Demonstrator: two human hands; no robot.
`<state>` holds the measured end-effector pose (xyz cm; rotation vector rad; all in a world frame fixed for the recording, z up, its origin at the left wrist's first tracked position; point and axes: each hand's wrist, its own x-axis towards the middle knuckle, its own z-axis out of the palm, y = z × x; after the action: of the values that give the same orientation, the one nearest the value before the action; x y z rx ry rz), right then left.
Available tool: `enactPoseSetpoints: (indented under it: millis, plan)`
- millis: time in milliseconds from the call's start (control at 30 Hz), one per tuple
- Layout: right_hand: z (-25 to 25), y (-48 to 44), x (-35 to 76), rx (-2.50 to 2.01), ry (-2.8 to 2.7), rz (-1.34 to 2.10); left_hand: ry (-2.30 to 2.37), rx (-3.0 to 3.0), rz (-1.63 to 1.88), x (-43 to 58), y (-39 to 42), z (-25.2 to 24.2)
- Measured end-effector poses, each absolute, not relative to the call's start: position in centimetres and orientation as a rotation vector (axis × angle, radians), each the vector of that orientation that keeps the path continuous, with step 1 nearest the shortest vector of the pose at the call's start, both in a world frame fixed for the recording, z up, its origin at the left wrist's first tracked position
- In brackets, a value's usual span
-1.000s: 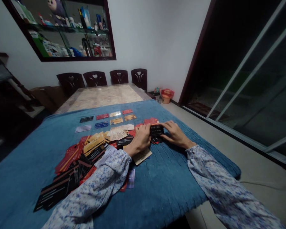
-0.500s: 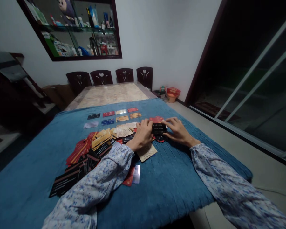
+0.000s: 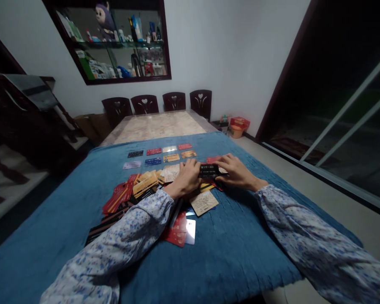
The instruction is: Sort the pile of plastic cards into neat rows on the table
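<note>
A black card [image 3: 208, 170] with pale print is held between my two hands, just above the right end of a spread of cards. My left hand [image 3: 188, 178] grips its left edge, the fingers curled and partly hidden behind the wrist. At the other end, my right hand [image 3: 235, 172] pinches the card between thumb and fingers. Beneath and around the hands lie red, yellow and black cards. Closer to me are a beige card [image 3: 204, 202], a red card [image 3: 177, 230] and a whitish card [image 3: 190, 231]. My left forearm covers part of the pile.
Two rows of single cards, among them a blue card [image 3: 153, 161], lie farther off on the blue cloth [image 3: 240, 240]. Red cards [image 3: 118, 197] and black ones are heaped to the left. Beyond are the bare marble tabletop [image 3: 155, 125] and several dark chairs [image 3: 174, 101].
The view has swung slightly left. Both hands have shifted a little left over the cards, and the black card now shows more of its printed face.
</note>
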<state>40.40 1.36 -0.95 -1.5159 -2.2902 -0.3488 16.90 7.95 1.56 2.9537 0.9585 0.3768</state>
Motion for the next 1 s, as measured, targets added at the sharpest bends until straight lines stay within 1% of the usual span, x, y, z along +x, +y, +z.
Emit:
enactPoseSetpoints:
  millis: [200,333,533,833,1000]
  plan:
    - [0.1,3.1,38.5,-1.474,-2.357,-0.242,0.980,2.870,0.294,14.4,8.9,2.4]
    - [0.5,4.3,37.2,-1.457,-2.418,-0.228,1.015,2.829,0.242,12.9,9.7,2.6]
    - [0.6,6.7,35.3,-1.413,-2.481,-0.193,1.022,2.807,0.264,10.4,11.7,2.3]
    - [1.6,10.6,31.1,-1.334,-2.546,-0.158,1.163,2.798,0.148,6.5,13.3,3.9]
    - [2.6,12.6,28.5,-1.353,-2.597,-0.140,1.226,2.811,0.148,4.3,14.7,4.2]
